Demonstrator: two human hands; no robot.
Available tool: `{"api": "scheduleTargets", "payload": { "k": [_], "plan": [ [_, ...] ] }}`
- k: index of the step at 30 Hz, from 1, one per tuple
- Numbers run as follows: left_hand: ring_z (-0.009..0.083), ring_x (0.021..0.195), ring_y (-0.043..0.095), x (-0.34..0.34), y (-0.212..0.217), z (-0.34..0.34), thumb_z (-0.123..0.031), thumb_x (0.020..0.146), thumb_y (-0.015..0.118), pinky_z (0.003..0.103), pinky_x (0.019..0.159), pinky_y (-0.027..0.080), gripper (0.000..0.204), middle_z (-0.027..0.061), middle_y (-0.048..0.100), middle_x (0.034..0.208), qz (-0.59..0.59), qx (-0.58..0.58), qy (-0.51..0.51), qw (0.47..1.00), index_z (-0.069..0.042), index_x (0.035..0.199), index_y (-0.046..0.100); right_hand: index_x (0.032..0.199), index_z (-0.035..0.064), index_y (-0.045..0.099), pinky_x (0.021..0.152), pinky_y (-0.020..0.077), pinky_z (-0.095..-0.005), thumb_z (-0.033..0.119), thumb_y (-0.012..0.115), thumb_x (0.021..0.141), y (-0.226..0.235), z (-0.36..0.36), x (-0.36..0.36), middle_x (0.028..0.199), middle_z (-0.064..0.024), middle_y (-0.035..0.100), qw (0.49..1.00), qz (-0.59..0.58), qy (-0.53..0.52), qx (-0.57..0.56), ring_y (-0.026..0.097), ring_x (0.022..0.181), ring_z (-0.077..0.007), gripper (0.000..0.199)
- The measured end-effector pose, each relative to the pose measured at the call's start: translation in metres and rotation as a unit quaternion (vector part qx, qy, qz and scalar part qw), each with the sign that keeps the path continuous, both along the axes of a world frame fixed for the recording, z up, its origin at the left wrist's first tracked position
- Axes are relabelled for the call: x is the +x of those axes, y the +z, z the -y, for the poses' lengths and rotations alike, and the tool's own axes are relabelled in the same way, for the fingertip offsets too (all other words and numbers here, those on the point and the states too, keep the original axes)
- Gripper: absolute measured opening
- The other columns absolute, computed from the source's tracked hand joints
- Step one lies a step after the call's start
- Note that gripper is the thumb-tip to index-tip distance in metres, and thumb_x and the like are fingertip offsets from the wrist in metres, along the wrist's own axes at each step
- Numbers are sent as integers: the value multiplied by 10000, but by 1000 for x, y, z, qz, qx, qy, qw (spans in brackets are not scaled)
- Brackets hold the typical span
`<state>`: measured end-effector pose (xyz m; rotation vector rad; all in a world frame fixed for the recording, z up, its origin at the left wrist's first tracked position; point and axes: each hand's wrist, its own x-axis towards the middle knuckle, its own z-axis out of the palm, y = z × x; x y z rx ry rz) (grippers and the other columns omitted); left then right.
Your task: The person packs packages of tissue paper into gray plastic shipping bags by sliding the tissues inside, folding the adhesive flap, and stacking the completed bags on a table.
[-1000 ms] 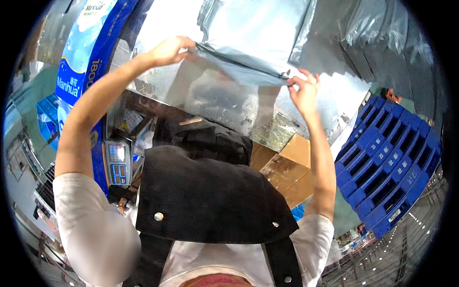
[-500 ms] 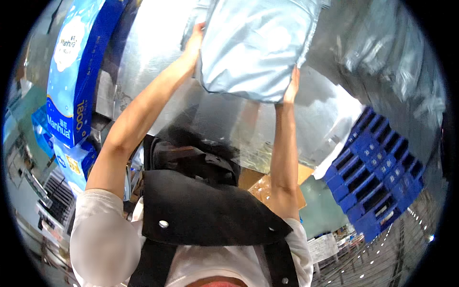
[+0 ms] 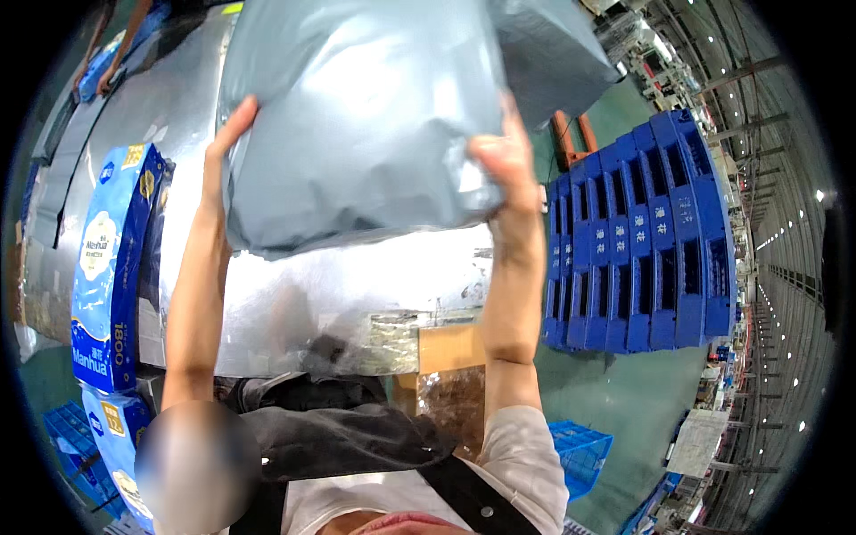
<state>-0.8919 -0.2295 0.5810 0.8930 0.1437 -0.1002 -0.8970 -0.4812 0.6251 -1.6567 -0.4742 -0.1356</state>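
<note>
Shifted since half a second ago from just past 12 o'clock toward 11 o'clock, the grey plastic package is now seen larger and nearer the camera. It is held between the two hands, which are set well apart on its opposite sides. Its left edge is gripped by the left hand at 10 o'clock, a digit laid over the film and the rest hidden. Its right edge is clasped by the right hand at 1 o'clock, with the thumb pressed on the front face. Whether the package is raised clear of the metal-topped desk cannot be told.

Beyond its right edge, a darker grey bag is seen at 1 o'clock. Blue pallets are stacked at 3 o'clock, and a blue crate is placed at 5 o'clock. At 9 o'clock, a tall blue-and-white pack is stood. A co-worker's hand is glimpsed at 10 o'clock.
</note>
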Motion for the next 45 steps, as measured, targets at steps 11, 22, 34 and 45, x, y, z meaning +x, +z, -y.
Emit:
{"api": "scheduleTargets", "payload": {
  "k": [11, 22, 34, 45],
  "plan": [
    [281, 855, 553, 201, 187, 177, -480, 698, 569, 429, 754, 436, 535, 156, 592, 949, 170, 57, -258, 949, -45, 1009, 551, 1133, 15, 481, 851, 397, -407, 535, 346, 826, 140, 133, 109, 1135, -135, 506, 948, 106, -126, 272, 488, 1013, -289, 618],
    [312, 863, 561, 172, 174, 202, -345, 716, 615, 346, 735, 464, 386, 149, 588, 939, 759, 462, 250, 384, -69, 981, 571, 934, 47, 608, 866, 376, -380, 226, 501, 818, 119, 134, 140, 949, -133, 602, 606, 582, -364, -402, 526, 967, -304, 239],
    [272, 942, 551, 132, -110, -241, -320, 783, 544, 368, 825, 423, 379, 156, 580, 1035, 91, 672, 141, 722, -46, 1040, 587, 1112, -60, 417, 797, 403, -400, 234, 525, 851, -189, 83, 53, 1003, -214, 499, 736, 341, -422, -405, 499, 913, -334, 408],
    [168, 692, 628, -175, -230, -580, -347, 851, 457, 274, 640, 513, 381, 92, 648, 850, -424, 142, 34, 894, -17, 949, 619, 1273, 16, 290, 727, 466, -283, 303, 561, 835, -391, -367, -133, 1015, -135, 567, 761, -590, 266, -45, 558, 881, -174, 591]
  ]
}}
